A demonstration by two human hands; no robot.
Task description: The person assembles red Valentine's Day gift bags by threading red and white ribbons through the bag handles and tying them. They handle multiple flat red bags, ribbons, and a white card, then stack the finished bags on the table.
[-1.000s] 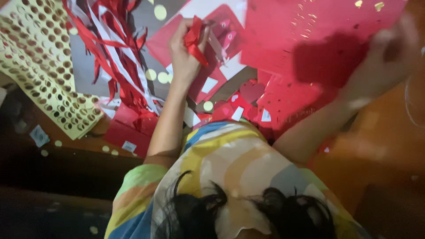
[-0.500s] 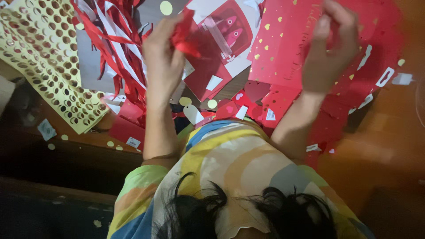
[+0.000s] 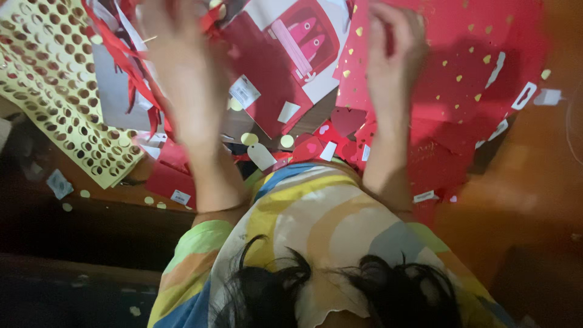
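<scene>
My left hand (image 3: pixel 179 67) is raised and blurred over a heap of red paper strips (image 3: pixel 124 58). A red paper scrap (image 3: pixel 209 15) shows at its fingertips, and the fingers seem closed on it. Over a large red sheet with gold dots (image 3: pixel 480 67) hovers my right hand (image 3: pixel 395 51), fingers curled. Blur hides whether it grips anything. Between the hands lies a red and white card with a pink fish picture (image 3: pixel 291 58).
A yellow sheet punched full of round holes (image 3: pixel 54 97) lies at the left. Red hearts, white tags and yellow paper dots (image 3: pixel 249 138) litter the middle. The brown wooden surface (image 3: pixel 534 182) shows at the right. My striped shirt and hair fill the bottom.
Both hands have moved up and away from me. The right hand came in from the far right edge of the dotted red sheet to its left part. The view has shifted closer.
</scene>
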